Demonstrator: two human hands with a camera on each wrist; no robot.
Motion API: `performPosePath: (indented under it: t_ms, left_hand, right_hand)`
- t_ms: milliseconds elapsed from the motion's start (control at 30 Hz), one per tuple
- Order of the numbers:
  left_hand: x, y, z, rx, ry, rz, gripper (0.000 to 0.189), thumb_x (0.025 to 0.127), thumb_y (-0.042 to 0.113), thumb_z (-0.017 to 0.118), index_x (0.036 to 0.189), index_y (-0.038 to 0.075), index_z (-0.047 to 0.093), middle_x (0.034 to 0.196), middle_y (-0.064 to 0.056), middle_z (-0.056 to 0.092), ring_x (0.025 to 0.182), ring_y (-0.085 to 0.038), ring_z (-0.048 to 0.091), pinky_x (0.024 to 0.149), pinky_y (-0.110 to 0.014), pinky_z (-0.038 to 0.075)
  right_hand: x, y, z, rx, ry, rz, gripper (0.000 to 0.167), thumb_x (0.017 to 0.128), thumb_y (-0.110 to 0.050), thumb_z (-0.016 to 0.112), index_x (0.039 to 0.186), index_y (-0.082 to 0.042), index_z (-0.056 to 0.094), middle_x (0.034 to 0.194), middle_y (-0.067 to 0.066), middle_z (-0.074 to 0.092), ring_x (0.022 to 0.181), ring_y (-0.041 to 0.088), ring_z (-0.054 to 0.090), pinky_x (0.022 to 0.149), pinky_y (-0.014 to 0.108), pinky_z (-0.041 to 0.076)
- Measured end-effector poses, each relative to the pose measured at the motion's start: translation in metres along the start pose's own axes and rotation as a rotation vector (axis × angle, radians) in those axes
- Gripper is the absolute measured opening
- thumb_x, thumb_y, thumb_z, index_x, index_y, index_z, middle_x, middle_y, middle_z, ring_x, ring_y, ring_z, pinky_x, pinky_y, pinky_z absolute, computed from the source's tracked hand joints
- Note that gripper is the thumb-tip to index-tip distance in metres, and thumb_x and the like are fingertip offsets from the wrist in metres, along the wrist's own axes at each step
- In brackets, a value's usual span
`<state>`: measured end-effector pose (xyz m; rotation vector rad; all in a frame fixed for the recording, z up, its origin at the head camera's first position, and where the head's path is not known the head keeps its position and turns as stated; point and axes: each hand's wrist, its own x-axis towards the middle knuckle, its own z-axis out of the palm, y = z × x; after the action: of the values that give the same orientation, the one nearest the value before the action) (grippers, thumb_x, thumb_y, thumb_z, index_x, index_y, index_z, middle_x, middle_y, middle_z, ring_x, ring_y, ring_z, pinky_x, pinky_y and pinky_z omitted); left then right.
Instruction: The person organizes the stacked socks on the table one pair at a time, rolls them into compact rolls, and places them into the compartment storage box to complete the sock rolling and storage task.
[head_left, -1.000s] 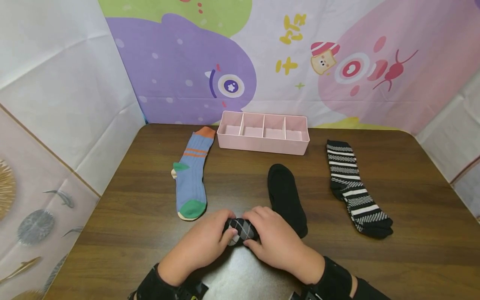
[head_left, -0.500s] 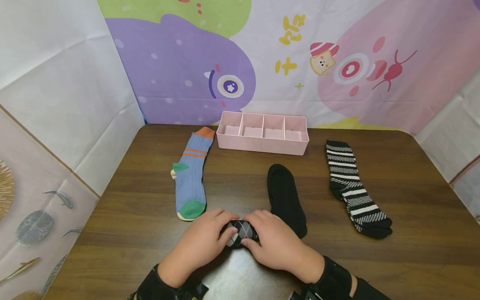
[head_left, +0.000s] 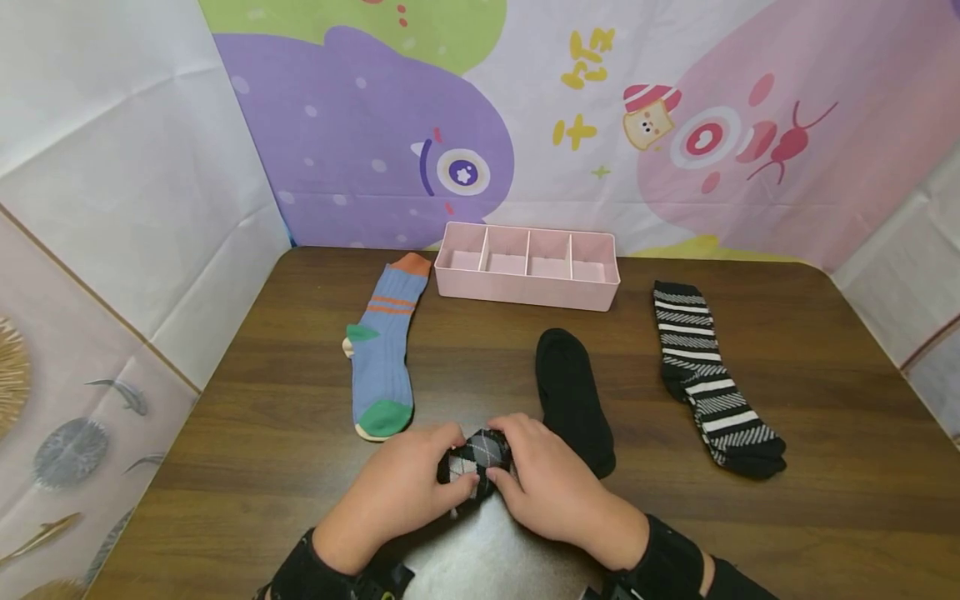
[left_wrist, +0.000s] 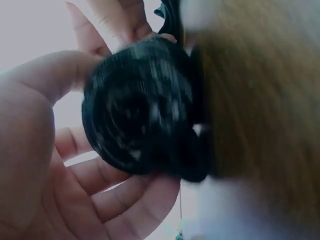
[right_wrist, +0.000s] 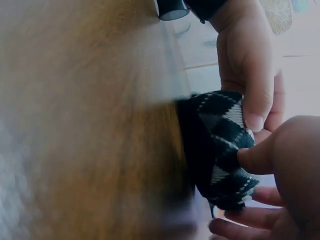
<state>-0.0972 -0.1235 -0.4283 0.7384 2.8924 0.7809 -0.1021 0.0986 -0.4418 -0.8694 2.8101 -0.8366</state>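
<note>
Between both hands is a rolled-up argyle sock (head_left: 480, 454) in black, grey and white, low over the near middle of the table. My left hand (head_left: 412, 475) holds its left end with thumb and fingers. On the other end my right hand (head_left: 547, 479) has its thumb in front and its fingers behind. The left wrist view shows the coiled end of the rolled sock (left_wrist: 137, 107), with the fingers round it. Seen from the right wrist, the diamond pattern of the sock (right_wrist: 225, 145) faces the thumbs.
A pink four-slot box would be miscounted, so: a pink divided box (head_left: 525, 289) stands at the table's back edge. A blue sock (head_left: 382, 350) with green heel and toe lies left. Right of the hands lie a black sock (head_left: 573, 400) and striped socks (head_left: 712, 375).
The rolled sock has tilted between the hands, its right end now farther back, and more of its pattern shows. The other socks and the box stay put.
</note>
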Motion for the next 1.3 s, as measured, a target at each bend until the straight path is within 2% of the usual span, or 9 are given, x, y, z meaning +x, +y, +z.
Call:
performPosePath:
  t_ms: [167, 300, 467, 567, 767, 933, 1033, 1200, 1300]
  left_hand:
    - [0.002, 0.002, 0.001, -0.11, -0.052, -0.132, 0.03, 0.093, 0.041, 0.074, 0.093, 0.018, 0.055, 0.062, 0.009, 0.046, 0.049, -0.006, 0.04, 0.046, -0.027, 0.034]
    - [0.002, 0.006, 0.003, -0.21, -0.041, -0.175, 0.025, 0.098, 0.035, 0.069, 0.093, 0.015, 0.055, 0.064, 0.009, 0.05, 0.052, -0.006, 0.043, 0.048, -0.027, 0.037]
    - [0.002, 0.009, 0.006, -0.318, -0.02, -0.194, 0.021, 0.096, 0.026, 0.072, 0.098, 0.012, 0.057, 0.074, 0.008, 0.059, 0.061, -0.007, 0.053, 0.056, -0.029, 0.046]
    - [0.002, 0.01, 0.008, -0.388, -0.025, -0.202, 0.024, 0.094, 0.024, 0.074, 0.102, 0.01, 0.056, 0.079, 0.007, 0.061, 0.065, -0.008, 0.056, 0.06, -0.029, 0.048]
    - [0.002, 0.011, 0.012, -0.48, -0.053, -0.198, 0.032, 0.092, 0.024, 0.077, 0.11, 0.008, 0.055, 0.085, 0.005, 0.063, 0.071, -0.01, 0.061, 0.064, -0.029, 0.051]
    - [0.002, 0.011, 0.01, -0.486, -0.064, -0.212, 0.036, 0.09, 0.025, 0.079, 0.112, 0.007, 0.056, 0.088, 0.004, 0.064, 0.075, -0.01, 0.062, 0.066, -0.029, 0.052]
    - [0.002, 0.012, 0.01, -0.509, -0.061, -0.212, 0.038, 0.089, 0.023, 0.081, 0.114, 0.006, 0.058, 0.092, 0.002, 0.065, 0.08, -0.012, 0.063, 0.07, -0.029, 0.053]
    - [0.004, 0.013, 0.014, -0.569, -0.06, -0.207, 0.037, 0.089, 0.019, 0.08, 0.117, 0.003, 0.06, 0.102, -0.002, 0.064, 0.088, -0.014, 0.064, 0.076, -0.029, 0.054]
    - [0.004, 0.013, 0.016, -0.586, -0.076, -0.2, 0.035, 0.09, 0.015, 0.077, 0.118, 0.004, 0.06, 0.102, -0.001, 0.064, 0.089, -0.014, 0.064, 0.077, -0.028, 0.054]
  right_hand:
    - [0.0, -0.001, -0.002, -0.019, 0.106, 0.003, 0.035, 0.096, -0.024, 0.075, 0.126, -0.012, 0.061, 0.118, 0.001, 0.059, 0.103, 0.013, 0.059, 0.087, 0.035, 0.053]
    - [-0.001, -0.003, -0.002, 0.012, 0.119, 0.003, 0.021, 0.097, -0.014, 0.073, 0.117, -0.014, 0.065, 0.111, -0.003, 0.058, 0.083, 0.007, 0.056, 0.072, 0.027, 0.051]
    - [-0.003, -0.006, -0.003, 0.094, 0.107, 0.033, 0.019, 0.099, -0.014, 0.069, 0.117, -0.011, 0.064, 0.104, -0.004, 0.056, 0.076, 0.005, 0.051, 0.065, 0.024, 0.048]
    - [-0.003, -0.009, -0.005, 0.132, 0.097, 0.101, 0.023, 0.099, -0.022, 0.07, 0.118, -0.011, 0.064, 0.096, -0.005, 0.054, 0.074, 0.006, 0.05, 0.063, 0.025, 0.047]
    - [-0.002, -0.013, -0.012, 0.103, 0.077, 0.245, 0.032, 0.097, -0.033, 0.072, 0.118, -0.009, 0.066, 0.082, -0.007, 0.056, 0.065, 0.008, 0.049, 0.058, 0.027, 0.043]
    - [0.002, -0.013, -0.013, 0.192, 0.026, 0.32, 0.051, 0.095, -0.041, 0.074, 0.125, -0.002, 0.062, 0.098, 0.003, 0.068, 0.08, 0.01, 0.061, 0.069, 0.033, 0.053]
    - [0.005, -0.013, -0.015, 0.219, -0.019, 0.344, 0.059, 0.094, -0.046, 0.074, 0.127, 0.001, 0.061, 0.101, 0.005, 0.068, 0.083, 0.013, 0.062, 0.072, 0.035, 0.054]
    - [0.013, -0.017, -0.022, 0.078, -0.149, 0.389, 0.064, 0.095, -0.054, 0.069, 0.121, 0.004, 0.064, 0.094, 0.008, 0.066, 0.074, 0.015, 0.059, 0.066, 0.035, 0.05]
    - [0.02, -0.022, -0.02, -0.001, -0.222, 0.415, 0.072, 0.097, -0.054, 0.066, 0.125, 0.012, 0.06, 0.093, 0.015, 0.067, 0.069, 0.018, 0.059, 0.064, 0.038, 0.049]
